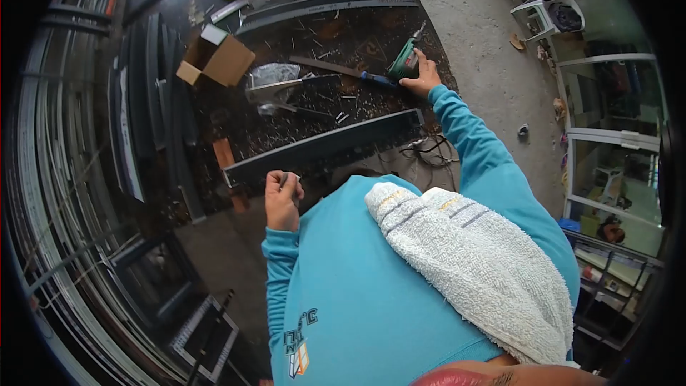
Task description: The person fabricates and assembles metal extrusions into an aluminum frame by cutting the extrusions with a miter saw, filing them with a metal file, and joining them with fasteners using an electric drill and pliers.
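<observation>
My right hand [426, 75] is wrapped around the rear of a green power drill [404, 61] at the bench's right edge, its bit pointing away from me. Next to the drill lies a long flat tool that looks like a file, with a blue handle [377, 78]. Close to my body, my left hand [283, 199] is closed, fingertips pinched together; whatever small thing may be in them is too small to name. Just beyond it a long dark metal profile [329, 146] lies across the near side of the bench [314, 118].
An open cardboard box [227, 61], a clear plastic bag [275, 73] and metal shavings lie on the bench. More dark profiles [153, 86] are stacked left. Cables [432, 150] hang near the right front edge. A concrete floor [493, 64] runs along the right.
</observation>
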A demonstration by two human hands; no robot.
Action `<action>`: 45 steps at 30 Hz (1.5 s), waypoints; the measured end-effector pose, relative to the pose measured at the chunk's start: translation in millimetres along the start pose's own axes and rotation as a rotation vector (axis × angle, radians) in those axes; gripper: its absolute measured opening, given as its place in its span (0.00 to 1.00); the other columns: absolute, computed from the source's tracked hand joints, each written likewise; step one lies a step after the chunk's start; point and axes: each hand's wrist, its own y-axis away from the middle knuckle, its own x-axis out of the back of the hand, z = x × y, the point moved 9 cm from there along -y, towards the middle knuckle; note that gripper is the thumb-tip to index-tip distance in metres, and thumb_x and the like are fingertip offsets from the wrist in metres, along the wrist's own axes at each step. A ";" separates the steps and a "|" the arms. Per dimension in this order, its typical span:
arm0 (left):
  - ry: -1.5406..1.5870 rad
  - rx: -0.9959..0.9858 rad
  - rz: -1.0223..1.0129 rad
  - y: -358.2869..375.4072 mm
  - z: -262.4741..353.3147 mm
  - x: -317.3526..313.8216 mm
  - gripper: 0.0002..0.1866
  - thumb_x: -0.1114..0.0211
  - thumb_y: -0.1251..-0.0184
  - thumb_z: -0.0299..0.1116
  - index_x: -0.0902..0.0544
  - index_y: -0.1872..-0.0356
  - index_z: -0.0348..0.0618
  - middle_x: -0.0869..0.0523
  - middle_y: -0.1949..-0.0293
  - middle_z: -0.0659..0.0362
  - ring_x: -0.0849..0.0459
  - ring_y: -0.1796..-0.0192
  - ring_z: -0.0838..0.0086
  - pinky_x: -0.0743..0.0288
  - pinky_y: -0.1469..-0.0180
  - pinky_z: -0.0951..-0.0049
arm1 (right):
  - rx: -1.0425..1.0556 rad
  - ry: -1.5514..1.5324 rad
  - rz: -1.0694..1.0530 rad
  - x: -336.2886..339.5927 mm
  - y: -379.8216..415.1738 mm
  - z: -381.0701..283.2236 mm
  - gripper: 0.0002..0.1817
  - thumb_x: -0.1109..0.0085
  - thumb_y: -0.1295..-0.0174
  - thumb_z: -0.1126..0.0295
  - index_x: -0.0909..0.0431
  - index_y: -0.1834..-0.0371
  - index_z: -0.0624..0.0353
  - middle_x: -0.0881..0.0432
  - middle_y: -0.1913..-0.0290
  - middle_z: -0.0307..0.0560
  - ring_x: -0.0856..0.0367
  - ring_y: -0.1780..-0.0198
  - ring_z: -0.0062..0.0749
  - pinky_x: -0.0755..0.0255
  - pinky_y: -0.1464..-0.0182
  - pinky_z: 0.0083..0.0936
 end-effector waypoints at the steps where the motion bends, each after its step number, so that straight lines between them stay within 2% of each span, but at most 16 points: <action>1: -0.008 -0.016 -0.010 -2.0 2.7 -3.8 0.07 0.41 0.28 0.27 0.31 0.61 0.48 0.25 0.69 0.63 0.27 0.69 0.80 0.31 0.66 0.77 | 0.035 0.083 0.052 9.6 7.3 -13.1 0.59 0.27 0.59 0.51 0.56 0.22 0.37 0.42 0.32 0.65 0.38 0.31 0.63 0.40 0.30 0.45; 7: -0.037 -0.088 0.017 -42.1 54.1 -23.8 0.05 0.41 0.27 0.28 0.30 0.60 0.47 0.18 0.65 0.58 0.20 0.67 0.75 0.23 0.64 0.75 | -0.112 0.023 0.095 -1.6 16.5 -18.0 0.63 0.26 0.58 0.50 0.59 0.21 0.46 0.43 0.30 0.63 0.42 0.28 0.61 0.42 0.28 0.45; 11: -0.790 -0.392 0.051 -111.1 77.5 18.7 0.07 0.36 0.32 0.29 0.26 0.64 0.43 0.15 0.64 0.58 0.18 0.66 0.74 0.23 0.61 0.75 | -0.283 -0.162 0.090 -17.5 12.6 -9.1 0.73 0.21 0.62 0.56 0.74 0.22 0.48 0.39 0.33 0.69 0.31 0.34 0.63 0.35 0.31 0.43; 16: -1.362 -0.509 0.007 -137.7 83.5 23.9 0.05 0.34 0.40 0.27 0.20 0.64 0.42 0.13 0.68 0.54 0.13 0.63 0.62 0.22 0.58 0.66 | -0.158 -0.287 0.094 -3.5 -6.3 9.8 0.73 0.18 0.72 0.53 0.61 0.22 0.57 0.30 0.37 0.71 0.30 0.34 0.60 0.34 0.32 0.40; 19: -1.864 -0.671 -0.071 -132.0 94.0 0.5 0.20 0.32 0.45 0.32 0.19 0.49 0.42 0.17 0.48 0.46 0.19 0.45 0.51 0.27 0.42 0.56 | -0.129 -0.312 0.177 20.7 17.6 21.0 0.69 0.21 0.72 0.44 0.49 0.26 0.65 0.29 0.38 0.70 0.28 0.37 0.61 0.33 0.33 0.42; 20: -1.703 -0.750 -0.196 -130.2 98.1 -9.9 0.25 0.31 0.47 0.31 0.22 0.46 0.35 0.18 0.48 0.43 0.20 0.44 0.49 0.29 0.39 0.56 | -0.107 -0.254 0.400 29.4 41.3 25.7 0.62 0.23 0.69 0.43 0.41 0.31 0.68 0.28 0.38 0.69 0.30 0.35 0.61 0.35 0.33 0.42; 21: -1.526 -0.844 -0.294 -125.4 99.7 -18.0 0.25 0.32 0.42 0.29 0.24 0.43 0.32 0.17 0.49 0.44 0.19 0.44 0.54 0.28 0.39 0.58 | -0.125 -0.409 0.137 47.4 72.7 18.9 0.66 0.25 0.67 0.39 0.46 0.28 0.71 0.38 0.30 0.70 0.38 0.29 0.60 0.41 0.28 0.39; 22: -1.122 -0.675 -0.303 -113.4 96.1 -31.7 0.20 0.36 0.35 0.27 0.24 0.44 0.31 0.17 0.50 0.47 0.18 0.47 0.61 0.27 0.42 0.64 | -0.064 -0.389 0.250 58.1 104.5 18.5 0.67 0.25 0.66 0.40 0.49 0.26 0.70 0.43 0.27 0.70 0.43 0.26 0.59 0.45 0.26 0.38; 24: -1.029 -0.504 -0.594 -71.0 84.3 -81.3 0.13 0.38 0.30 0.29 0.23 0.49 0.32 0.17 0.57 0.53 0.19 0.54 0.69 0.25 0.48 0.73 | 0.166 -0.574 0.463 72.9 174.2 14.4 0.68 0.20 0.66 0.46 0.52 0.25 0.70 0.39 0.31 0.69 0.40 0.29 0.59 0.45 0.27 0.41; 28: -0.780 -0.023 -0.686 -16.2 -19.8 -132.5 0.20 0.40 0.26 0.44 0.23 0.48 0.35 0.17 0.55 0.53 0.19 0.53 0.68 0.23 0.48 0.70 | 0.202 -0.654 0.474 51.7 310.2 5.2 0.73 0.21 0.65 0.41 0.59 0.22 0.63 0.38 0.31 0.65 0.41 0.28 0.55 0.48 0.26 0.42; 30: -0.773 0.203 -0.921 17.3 -84.2 -171.3 0.28 0.43 0.26 0.51 0.26 0.40 0.34 0.20 0.45 0.49 0.19 0.45 0.60 0.24 0.43 0.62 | 0.248 -0.739 0.447 57.4 366.7 -18.6 0.69 0.20 0.65 0.50 0.55 0.22 0.63 0.37 0.31 0.64 0.38 0.29 0.57 0.46 0.27 0.41; 32: -0.314 0.707 -1.051 91.7 -146.4 -191.8 0.33 0.46 0.26 0.56 0.27 0.38 0.34 0.24 0.39 0.47 0.21 0.42 0.56 0.27 0.37 0.57 | 0.280 -0.755 0.485 37.2 420.8 -27.0 0.66 0.21 0.67 0.56 0.53 0.23 0.63 0.36 0.32 0.63 0.37 0.30 0.57 0.45 0.28 0.41; 35: -0.408 0.553 -1.061 134.3 -185.0 -215.4 0.37 0.44 0.34 0.64 0.24 0.41 0.37 0.23 0.40 0.50 0.21 0.40 0.60 0.22 0.43 0.55 | 0.281 -0.722 0.521 19.9 481.0 -34.2 0.64 0.22 0.66 0.60 0.52 0.23 0.60 0.36 0.32 0.59 0.35 0.31 0.57 0.41 0.31 0.44; 38: -0.379 0.754 -0.944 163.2 -219.1 -195.2 0.35 0.44 0.35 0.61 0.22 0.43 0.38 0.20 0.42 0.51 0.21 0.41 0.61 0.22 0.43 0.56 | 0.101 -0.686 0.357 -6.5 516.7 -15.7 0.66 0.22 0.65 0.60 0.55 0.21 0.54 0.37 0.32 0.56 0.33 0.32 0.58 0.38 0.35 0.50; 43: -0.323 0.603 -0.940 200.2 -209.6 -176.4 0.32 0.45 0.34 0.58 0.23 0.48 0.35 0.18 0.52 0.49 0.18 0.49 0.58 0.23 0.43 0.55 | 0.124 -0.227 0.331 -15.0 561.5 24.4 0.51 0.29 0.56 0.42 0.35 0.27 0.51 0.51 0.26 0.73 0.46 0.27 0.67 0.43 0.28 0.50; 45: -0.250 0.562 -0.870 170.9 -212.7 -152.5 0.31 0.44 0.34 0.57 0.22 0.51 0.34 0.18 0.55 0.50 0.17 0.52 0.58 0.22 0.46 0.57 | -0.042 -0.586 0.304 -11.9 593.9 85.6 0.41 0.31 0.50 0.44 0.28 0.34 0.54 0.41 0.29 0.66 0.38 0.29 0.60 0.40 0.30 0.49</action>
